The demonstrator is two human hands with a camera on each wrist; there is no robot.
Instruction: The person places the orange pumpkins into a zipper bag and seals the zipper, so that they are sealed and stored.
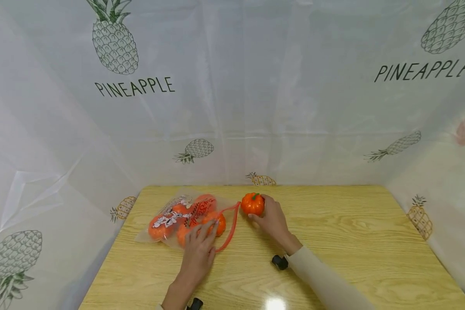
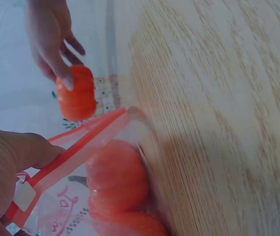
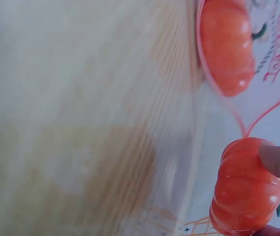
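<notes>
One white sheet printed with pineapples (image 1: 248,99) is hanging behind a pale wood-grain table (image 1: 352,249). On the table's left part, a clear plastic bag (image 1: 169,218) is lying, its mouth facing right. The left hand (image 1: 199,249) is gripping the bag's red rim (image 2: 76,151) between thumb and fingers. The right hand (image 1: 274,218) is holding a glossy orange ribbed pumpkin (image 1: 252,204) with a green stem, just off the corner of the mouth. Several similar orange pumpkins (image 2: 118,179) are resting inside the bag. A white slider (image 2: 25,196) is sitting on the red rim.
</notes>
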